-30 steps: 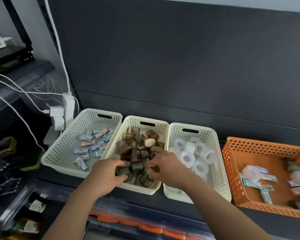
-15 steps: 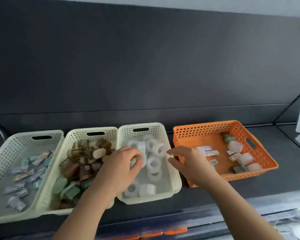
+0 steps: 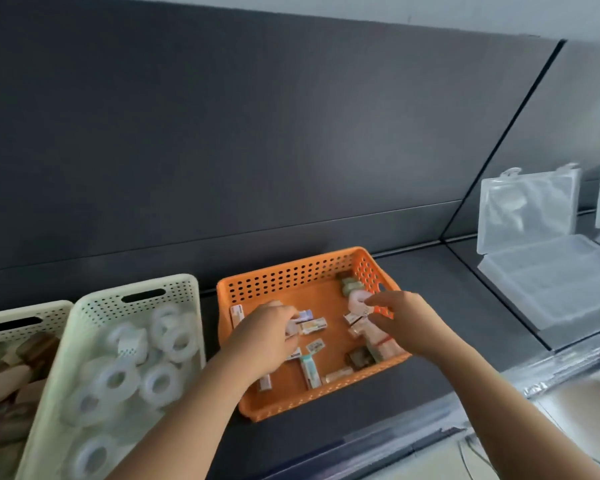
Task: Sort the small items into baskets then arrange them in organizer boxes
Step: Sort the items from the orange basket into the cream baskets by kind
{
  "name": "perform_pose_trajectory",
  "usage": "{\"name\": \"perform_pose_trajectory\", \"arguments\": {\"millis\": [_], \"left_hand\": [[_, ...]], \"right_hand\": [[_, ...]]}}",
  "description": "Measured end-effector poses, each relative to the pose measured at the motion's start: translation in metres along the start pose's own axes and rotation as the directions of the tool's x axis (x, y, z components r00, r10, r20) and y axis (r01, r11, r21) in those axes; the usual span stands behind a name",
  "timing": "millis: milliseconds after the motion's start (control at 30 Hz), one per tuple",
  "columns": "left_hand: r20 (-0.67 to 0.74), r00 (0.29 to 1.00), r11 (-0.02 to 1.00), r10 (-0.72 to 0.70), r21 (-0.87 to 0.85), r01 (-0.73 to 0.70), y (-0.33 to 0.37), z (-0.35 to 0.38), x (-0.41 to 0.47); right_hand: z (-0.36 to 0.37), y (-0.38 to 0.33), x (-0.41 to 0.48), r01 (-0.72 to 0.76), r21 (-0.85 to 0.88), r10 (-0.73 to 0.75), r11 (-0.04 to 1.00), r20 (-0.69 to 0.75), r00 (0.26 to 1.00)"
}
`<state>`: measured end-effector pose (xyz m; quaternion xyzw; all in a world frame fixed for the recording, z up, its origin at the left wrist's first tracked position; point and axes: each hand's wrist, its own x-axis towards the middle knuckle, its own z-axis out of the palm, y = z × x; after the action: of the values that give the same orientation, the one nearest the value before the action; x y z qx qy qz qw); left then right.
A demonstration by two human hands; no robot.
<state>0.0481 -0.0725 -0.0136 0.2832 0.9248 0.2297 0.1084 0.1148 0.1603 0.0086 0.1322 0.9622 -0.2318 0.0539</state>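
An orange basket [image 3: 291, 271] stands on the dark shelf and holds several small boxes [image 3: 314, 325], a white tape roll [image 3: 355, 299] and a few brown and green pieces [image 3: 359, 356]. My left hand [image 3: 264, 341] is inside its left half, fingers curled down onto the small boxes; blur hides whether it grips one. My right hand [image 3: 406, 320] hovers over the right half, thumb and fingers spread apart beside the tape roll, holding nothing. To the left, a cream basket [image 3: 136, 289] holds several white tape rolls [image 3: 160, 381].
A second cream basket [image 3: 14, 311] with brown and beige pieces sits at the far left edge. A clear organizer box [image 3: 548, 282] with its lid raised stands at the right, another partly visible behind it. A dark back wall runs behind the baskets.
Both hands and my view have swung right, from the brown-piece basket past the tape basket into the orange basket. The organizer boxes have come into view.
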Motion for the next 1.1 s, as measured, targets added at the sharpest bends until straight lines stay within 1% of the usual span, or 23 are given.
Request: {"name": "perform_pose_trajectory", "arguments": {"millis": [100, 167, 267, 333, 400, 500, 700, 767, 867, 1000, 1100], "left_hand": [[0.05, 0.99, 0.991, -0.129, 0.05, 0.126, -0.001, 0.017, 0.016], [0.066, 0.979, 0.98, -0.195, 0.054, 0.192, -0.001, 0.024, 0.022], [0.069, 0.971, 0.973, -0.23, 0.012, 0.23, 0.0, 0.027, 0.027], [0.081, 0.963, 0.964, -0.258, -0.041, 0.262, 0.003, 0.027, 0.03], [0.086, 0.954, 0.953, -0.287, -0.081, 0.293, 0.005, 0.028, 0.031], [0.076, 0.944, 0.941, -0.321, -0.092, 0.327, 0.007, 0.03, 0.03], [-0.02, 0.947, 0.935, -0.32, -0.166, 0.312, 0.01, 0.027, 0.02], [-0.078, 0.949, 0.938, -0.304, -0.198, 0.285, 0.014, 0.02, 0.012], [-0.201, 0.925, 0.927, -0.324, -0.263, 0.267, 0.017, 0.004, -0.011], [-0.335, 0.859, 0.899, -0.387, -0.345, 0.271, 0.0, -0.021, -0.055], [-0.36, 0.804, 0.863, -0.473, -0.375, 0.339, -0.024, -0.039, -0.094]], "right_hand": [[-0.001, 0.019, 0.019, 0.002, 0.018, -0.003, 1.0, 0.073, 0.997], [0.001, 0.021, 0.032, 0.044, 0.003, -0.044, 0.999, 0.125, 0.991], [0.004, 0.016, 0.049, 0.101, -0.034, -0.091, 0.994, 0.219, 0.972], [0.007, 0.015, 0.058, 0.123, -0.056, -0.105, 0.991, 0.251, 0.962], [0.011, 0.016, 0.065, 0.135, -0.076, -0.113, 0.988, 0.243, 0.963], [0.017, 0.018, 0.072, 0.17, -0.097, -0.146, 0.981, 0.219, 0.965], [0.033, 0.015, 0.076, 0.212, -0.118, -0.195, 0.97, 0.142, 0.971], [0.031, 0.011, 0.074, 0.238, -0.076, -0.227, 0.968, 0.134, 0.965], [0.026, -0.008, 0.068, 0.324, 0.081, -0.331, 0.943, 0.104, 0.938], [0.023, -0.056, 0.049, 0.419, 0.317, -0.47, 0.851, 0.102, 0.877], [0.031, -0.096, 0.032, 0.457, 0.424, -0.554, 0.782, 0.138, 0.821]]}}
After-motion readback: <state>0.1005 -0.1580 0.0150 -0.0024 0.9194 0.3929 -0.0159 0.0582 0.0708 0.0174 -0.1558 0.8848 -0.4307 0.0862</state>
